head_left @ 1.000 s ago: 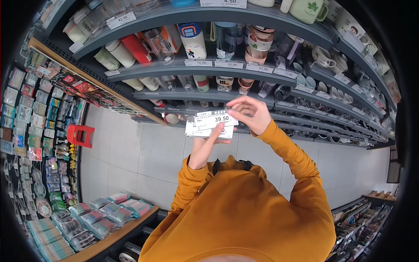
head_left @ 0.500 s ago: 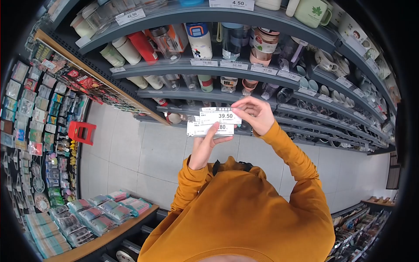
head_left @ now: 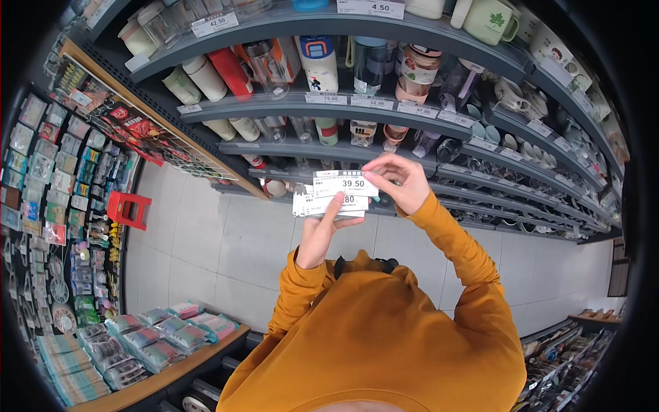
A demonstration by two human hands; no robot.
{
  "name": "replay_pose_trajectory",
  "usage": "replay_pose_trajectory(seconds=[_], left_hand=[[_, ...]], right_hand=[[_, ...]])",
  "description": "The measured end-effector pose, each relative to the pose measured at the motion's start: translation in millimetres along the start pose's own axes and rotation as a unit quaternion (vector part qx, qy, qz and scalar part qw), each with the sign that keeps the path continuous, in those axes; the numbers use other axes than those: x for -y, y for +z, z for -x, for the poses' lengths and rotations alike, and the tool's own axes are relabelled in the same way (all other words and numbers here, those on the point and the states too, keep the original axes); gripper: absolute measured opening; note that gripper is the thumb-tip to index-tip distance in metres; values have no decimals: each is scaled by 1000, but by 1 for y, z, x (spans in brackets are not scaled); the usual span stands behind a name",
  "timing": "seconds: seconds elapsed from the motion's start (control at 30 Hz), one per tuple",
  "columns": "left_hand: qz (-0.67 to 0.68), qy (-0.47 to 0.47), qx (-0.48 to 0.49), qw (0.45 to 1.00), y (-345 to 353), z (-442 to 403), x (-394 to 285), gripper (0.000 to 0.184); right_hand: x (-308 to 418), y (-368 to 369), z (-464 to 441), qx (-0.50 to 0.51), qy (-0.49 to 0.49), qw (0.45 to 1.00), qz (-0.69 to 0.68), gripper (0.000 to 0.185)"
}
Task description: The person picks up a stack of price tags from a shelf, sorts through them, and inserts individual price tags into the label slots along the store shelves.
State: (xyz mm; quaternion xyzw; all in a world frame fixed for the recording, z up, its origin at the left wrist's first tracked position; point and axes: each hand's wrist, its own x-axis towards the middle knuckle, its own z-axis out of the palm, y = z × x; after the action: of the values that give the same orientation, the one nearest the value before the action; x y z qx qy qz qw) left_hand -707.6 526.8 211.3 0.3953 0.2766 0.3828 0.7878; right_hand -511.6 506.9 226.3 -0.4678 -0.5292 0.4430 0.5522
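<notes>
My left hand (head_left: 322, 233) is closed around a small stack of white price labels (head_left: 316, 205), its thumb pressed on their front. The top label (head_left: 341, 184) reads 39.50 and sits above another whose visible digits are 80. My right hand (head_left: 400, 180) pinches the upper right corner of the 39.50 label between thumb and fingertips. Both hands are in front of the lower shelves, over the tiled floor.
Grey shelves (head_left: 288, 103) with bottles, cups and shelf labels curve across the front. A red stool (head_left: 129, 209) stands at the left near hanging packets. Packaged goods (head_left: 161, 336) lie on a wooden-edged display (head_left: 185, 364) at the lower left.
The 39.50 label has shifted up relative to the label below it, showing more of that one's digits. My right hand still pinches its corner. The shelves have moved slightly right in view.
</notes>
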Motion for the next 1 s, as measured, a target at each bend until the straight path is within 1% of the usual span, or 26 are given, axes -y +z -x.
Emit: replay_pose_trajectory(seconds=[0.13, 0.27, 0.37, 0.4, 0.47, 0.5, 0.53, 0.63, 0.7, 0.77, 0.8, 0.83, 0.9, 0.93, 1.0], left_hand=[[-9, -2, -21, 1000, 1, 3, 5, 32], [-33, -23, -56, 998, 3, 5, 14, 33], [-10, -4, -29, 1000, 6, 12, 18, 34], [14, -8, -23, 1000, 5, 15, 22, 34], [63, -16, -15, 998, 0, 20, 33, 33], [56, -18, -24, 998, -1, 23, 37, 33], [50, -21, -35, 998, -2, 26, 41, 33], [52, -27, -72, 996, -8, 33, 51, 32], [61, -31, -91, 994, -24, 35, 60, 32], [58, -43, -103, 992, -43, 36, 61, 31], [56, -49, -105, 992, -54, 33, 60, 31], [76, -65, -105, 990, -67, 28, 60, 30], [109, -100, -102, 984, -95, 18, 53, 28], [95, -99, -102, 985, -106, 12, 46, 28], [67, -96, -103, 988, -129, 0, 31, 28]], right_hand=[[4, 0, 5, 29, -21, 997, 65, 24], [1, -5, 8, 32, -23, 993, 113, 27], [-4, -10, 10, 31, -8, 992, 125, 28], [-5, -10, 10, 27, -20, 992, 118, 27], [-10, -12, 11, 38, -2, 991, 128, 27], [-13, -13, 11, 43, 6, 990, 132, 27], [-16, -14, 12, 62, 42, 990, 120, 28], [-31, -10, 8, 78, 62, 989, 106, 28], [-50, -6, -6, 58, 86, 993, 60, 27], [-89, -4, -29, 13, 81, 995, 48, 27], [-105, -2, -45, 1, 76, 993, 85, 28], [-127, -1, -60, -8, 79, 985, 151, 32], [-161, 13, -88, -50, 104, 974, 194, 34], [-190, 18, -103, -61, 99, 973, 200, 34], [-240, 25, -137, -59, 50, 951, 301, 31]])
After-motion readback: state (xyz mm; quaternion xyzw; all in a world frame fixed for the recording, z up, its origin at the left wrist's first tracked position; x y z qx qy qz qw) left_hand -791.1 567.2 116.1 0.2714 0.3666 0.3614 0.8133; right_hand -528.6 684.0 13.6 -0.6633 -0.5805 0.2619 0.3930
